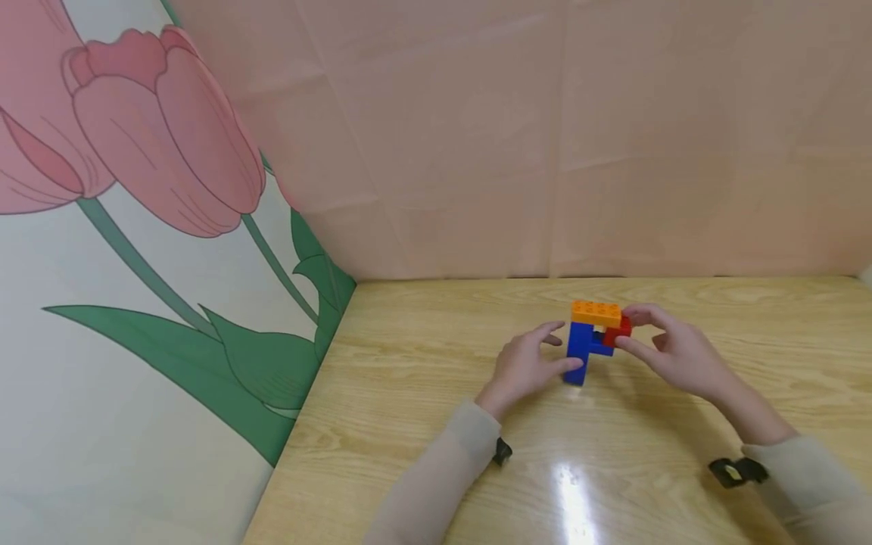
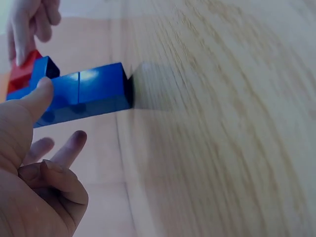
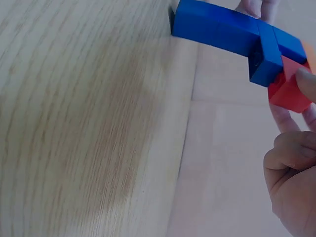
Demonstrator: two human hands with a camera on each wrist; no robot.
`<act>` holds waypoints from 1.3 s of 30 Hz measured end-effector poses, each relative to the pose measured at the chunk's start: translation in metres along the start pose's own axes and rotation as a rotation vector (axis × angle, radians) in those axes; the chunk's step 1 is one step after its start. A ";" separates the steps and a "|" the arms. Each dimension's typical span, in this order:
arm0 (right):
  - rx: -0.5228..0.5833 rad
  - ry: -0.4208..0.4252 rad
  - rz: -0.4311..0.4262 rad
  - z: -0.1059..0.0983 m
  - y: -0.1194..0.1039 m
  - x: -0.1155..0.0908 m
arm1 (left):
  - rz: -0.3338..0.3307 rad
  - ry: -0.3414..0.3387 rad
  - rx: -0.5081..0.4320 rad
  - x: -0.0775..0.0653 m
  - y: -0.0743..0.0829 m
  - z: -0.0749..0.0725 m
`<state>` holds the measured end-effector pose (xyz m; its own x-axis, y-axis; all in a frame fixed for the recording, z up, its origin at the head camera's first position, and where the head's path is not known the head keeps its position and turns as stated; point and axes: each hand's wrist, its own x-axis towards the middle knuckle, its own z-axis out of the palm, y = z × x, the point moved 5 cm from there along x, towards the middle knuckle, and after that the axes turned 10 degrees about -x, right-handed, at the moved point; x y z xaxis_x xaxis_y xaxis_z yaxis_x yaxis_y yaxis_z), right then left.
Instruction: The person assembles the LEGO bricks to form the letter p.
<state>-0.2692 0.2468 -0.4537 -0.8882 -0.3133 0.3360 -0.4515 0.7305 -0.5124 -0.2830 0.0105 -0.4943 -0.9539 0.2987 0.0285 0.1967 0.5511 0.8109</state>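
Note:
A blue column of toy building bricks (image 1: 577, 354) rises from the tabletop, with an orange brick (image 1: 596, 312) across its top. From the column's side a short blue brick (image 3: 266, 63) sticks out. Under the orange brick's right end sits a red brick (image 1: 617, 331), which my right hand (image 1: 674, 350) pinches between thumb and fingers. My left hand (image 1: 523, 369) is at the column's left, its thumb (image 2: 40, 98) lying against the blue bricks. In the left wrist view its other fingers are spread, with a gap between them and the column.
The wooden table (image 1: 409, 363) runs back to a pinkish covered wall (image 1: 443, 151). At the left stands a white panel with painted tulips (image 1: 170, 136). Black straps show at both wrists, and a bright reflection lies on the table's front part.

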 end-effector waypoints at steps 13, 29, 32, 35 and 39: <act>0.090 -0.048 0.086 0.010 0.005 -0.004 | 0.042 -0.024 0.094 -0.011 0.010 0.002; -0.030 -0.239 0.131 0.047 0.015 -0.001 | 0.053 -0.167 0.135 -0.009 -0.003 0.005; -0.008 -0.320 0.157 0.055 0.017 0.001 | 0.059 -0.200 0.132 -0.007 -0.008 0.006; 0.012 -0.370 0.161 0.060 0.017 0.003 | 0.028 -0.223 0.120 -0.006 -0.014 0.006; 0.029 -0.416 0.158 0.067 0.018 0.004 | -0.029 -0.232 0.093 -0.007 -0.021 0.007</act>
<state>-0.2860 0.2179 -0.5144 -0.9024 -0.4210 -0.0915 -0.3044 0.7735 -0.5559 -0.2793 0.0023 -0.5150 -0.8841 0.4465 -0.1379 0.1999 0.6281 0.7521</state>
